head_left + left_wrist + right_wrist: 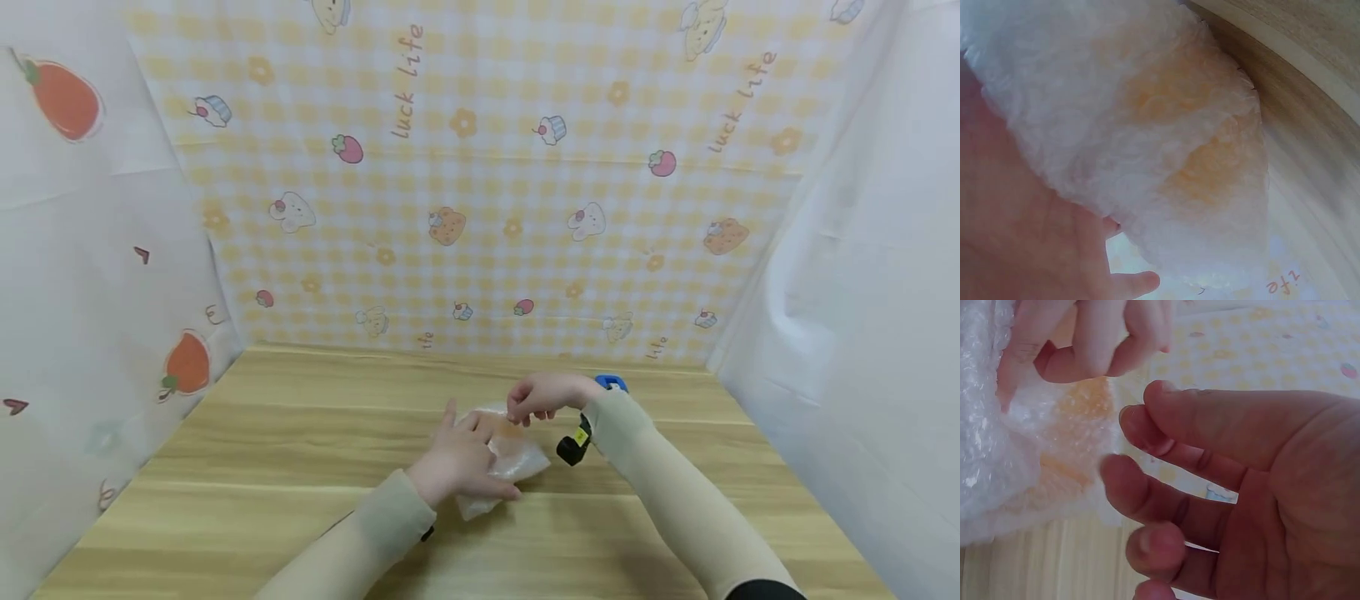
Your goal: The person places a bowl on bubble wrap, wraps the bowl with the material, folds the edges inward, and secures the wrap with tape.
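Note:
A crumpled sheet of clear bubble wrap lies on the wooden table around something with orange patches, which show blurred through it. My left hand rests on the wrap, thumb stretched along its near side and fingers spread over it. In the left wrist view the bubble wrap fills the space before the palm. Just above the wrap's far right edge is my right hand, its thumb and index fingertips close together. Nothing shows between the right hand's fingers in its wrist view.
Beside the right wrist lies a black object with a yellow label, partly covered by the forearm. A blue item shows behind that wrist. A yellow checked cloth hangs at the table's back edge; white cloths hang at both sides.

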A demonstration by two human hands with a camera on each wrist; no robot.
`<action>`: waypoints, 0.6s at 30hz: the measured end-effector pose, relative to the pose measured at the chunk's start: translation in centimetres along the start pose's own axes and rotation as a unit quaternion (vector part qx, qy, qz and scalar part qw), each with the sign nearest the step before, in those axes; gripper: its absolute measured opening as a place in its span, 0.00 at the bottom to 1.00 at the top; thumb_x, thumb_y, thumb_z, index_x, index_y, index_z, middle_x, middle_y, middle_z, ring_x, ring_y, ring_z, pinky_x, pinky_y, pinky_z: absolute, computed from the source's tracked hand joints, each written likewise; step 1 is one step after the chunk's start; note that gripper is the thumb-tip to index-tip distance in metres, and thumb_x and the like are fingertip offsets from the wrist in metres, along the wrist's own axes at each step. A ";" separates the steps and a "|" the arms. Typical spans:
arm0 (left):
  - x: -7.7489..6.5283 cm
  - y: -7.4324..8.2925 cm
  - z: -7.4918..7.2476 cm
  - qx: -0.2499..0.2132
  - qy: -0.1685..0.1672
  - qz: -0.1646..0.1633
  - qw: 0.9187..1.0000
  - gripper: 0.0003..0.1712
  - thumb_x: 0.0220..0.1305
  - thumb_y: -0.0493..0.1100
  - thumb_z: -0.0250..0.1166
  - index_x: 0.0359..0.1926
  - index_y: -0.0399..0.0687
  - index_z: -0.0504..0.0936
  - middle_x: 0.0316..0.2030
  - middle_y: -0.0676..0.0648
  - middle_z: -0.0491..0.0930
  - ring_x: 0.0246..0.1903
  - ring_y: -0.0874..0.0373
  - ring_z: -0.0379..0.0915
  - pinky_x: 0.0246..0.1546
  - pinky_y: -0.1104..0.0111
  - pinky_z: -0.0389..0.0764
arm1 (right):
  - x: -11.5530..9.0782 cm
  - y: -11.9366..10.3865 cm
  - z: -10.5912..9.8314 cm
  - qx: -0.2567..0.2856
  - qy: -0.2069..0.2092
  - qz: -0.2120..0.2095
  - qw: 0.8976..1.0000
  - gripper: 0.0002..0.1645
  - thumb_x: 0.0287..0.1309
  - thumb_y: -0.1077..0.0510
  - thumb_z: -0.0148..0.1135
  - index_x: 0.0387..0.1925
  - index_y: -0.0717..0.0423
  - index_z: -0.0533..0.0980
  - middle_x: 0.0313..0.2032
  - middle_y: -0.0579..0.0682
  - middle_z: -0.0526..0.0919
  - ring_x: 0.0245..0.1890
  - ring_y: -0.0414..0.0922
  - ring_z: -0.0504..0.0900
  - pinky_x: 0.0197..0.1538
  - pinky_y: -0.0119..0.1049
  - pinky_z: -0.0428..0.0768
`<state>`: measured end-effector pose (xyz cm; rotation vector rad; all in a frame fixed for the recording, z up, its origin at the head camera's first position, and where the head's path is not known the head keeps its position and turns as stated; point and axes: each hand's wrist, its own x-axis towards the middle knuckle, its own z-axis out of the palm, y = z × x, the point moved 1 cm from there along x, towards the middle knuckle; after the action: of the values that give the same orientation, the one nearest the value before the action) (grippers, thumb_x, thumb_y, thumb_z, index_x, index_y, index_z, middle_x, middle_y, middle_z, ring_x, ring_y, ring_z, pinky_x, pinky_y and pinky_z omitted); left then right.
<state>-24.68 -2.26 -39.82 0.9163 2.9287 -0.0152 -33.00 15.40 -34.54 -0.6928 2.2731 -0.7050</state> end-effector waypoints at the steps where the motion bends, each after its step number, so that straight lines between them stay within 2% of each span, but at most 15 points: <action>1: 0.1 0.1 -0.1 0.000 -0.003 0.000 1.000 0.38 0.49 0.83 0.53 0.36 0.59 0.88 0.67 0.52 0.66 0.69 0.53 0.51 0.68 0.40 0.33 | 0.2 -0.1 0.0 -0.007 -0.002 0.000 1.000 0.12 0.66 0.56 0.57 0.28 0.58 0.75 0.25 0.46 0.75 0.20 0.41 0.63 0.24 0.32 0.62; 4: 0.3 0.3 -0.1 0.006 -0.014 -0.002 1.000 0.38 0.49 0.83 0.53 0.38 0.60 0.88 0.68 0.52 0.64 0.70 0.53 0.49 0.68 0.40 0.32 | 0.9 -0.4 0.3 -0.032 -0.007 0.001 0.999 0.12 0.65 0.56 0.57 0.26 0.58 0.75 0.25 0.47 0.74 0.21 0.40 0.62 0.24 0.32 0.61; 6: 0.3 0.3 -0.2 0.011 -0.022 -0.004 1.000 0.39 0.49 0.83 0.52 0.41 0.61 0.88 0.69 0.52 0.63 0.70 0.52 0.48 0.68 0.40 0.31 | 1.2 -0.7 0.5 -0.049 -0.005 0.004 0.999 0.12 0.64 0.56 0.58 0.26 0.56 0.76 0.27 0.46 0.76 0.24 0.40 0.65 0.27 0.34 0.66; 8: 0.3 0.4 -0.2 0.017 -0.028 -0.005 0.999 0.39 0.49 0.83 0.52 0.43 0.62 0.88 0.69 0.52 0.63 0.70 0.52 0.48 0.68 0.40 0.31 | 1.4 -0.8 0.8 -0.058 -0.002 0.008 0.998 0.11 0.64 0.57 0.58 0.26 0.54 0.77 0.30 0.45 0.78 0.28 0.42 0.67 0.33 0.41 0.72; 11: 0.3 0.4 -0.2 0.020 -0.031 -0.007 0.999 0.39 0.49 0.83 0.52 0.44 0.63 0.88 0.70 0.52 0.62 0.71 0.52 0.47 0.68 0.40 0.32 | 1.5 -1.0 1.0 -0.068 0.000 0.014 0.998 0.10 0.63 0.58 0.58 0.27 0.56 0.77 0.32 0.46 0.80 0.31 0.45 0.69 0.43 0.53 0.75; 14: 0.3 0.3 -0.2 0.017 -0.025 -0.010 0.999 0.39 0.49 0.83 0.52 0.42 0.62 0.88 0.70 0.52 0.62 0.70 0.53 0.48 0.68 0.40 0.33 | 1.7 -1.1 1.1 -0.073 -0.008 0.005 0.997 0.11 0.62 0.60 0.57 0.26 0.62 0.76 0.26 0.46 0.76 0.25 0.43 0.65 0.36 0.42 0.73; 16: 0.3 0.4 -0.2 0.018 -0.022 -0.011 1.000 0.39 0.49 0.83 0.52 0.42 0.62 0.88 0.70 0.52 0.62 0.70 0.53 0.48 0.68 0.40 0.34 | 1.8 -1.2 1.1 -0.078 -0.013 -0.001 0.997 0.11 0.62 0.60 0.56 0.26 0.63 0.75 0.23 0.45 0.72 0.21 0.40 0.63 0.29 0.34 0.66; 18: 0.2 0.4 -0.2 0.017 -0.020 -0.013 1.000 0.40 0.49 0.83 0.52 0.42 0.62 0.88 0.70 0.52 0.62 0.70 0.53 0.48 0.68 0.40 0.34 | 1.8 -1.3 1.1 -0.073 -0.018 -0.007 0.997 0.11 0.62 0.61 0.55 0.27 0.66 0.74 0.21 0.47 0.69 0.18 0.39 0.57 0.24 0.32 0.57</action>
<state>-24.68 -1.82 -39.65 0.8731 2.9122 -0.0851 -33.06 13.00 -35.18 -0.7845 2.3062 -0.5322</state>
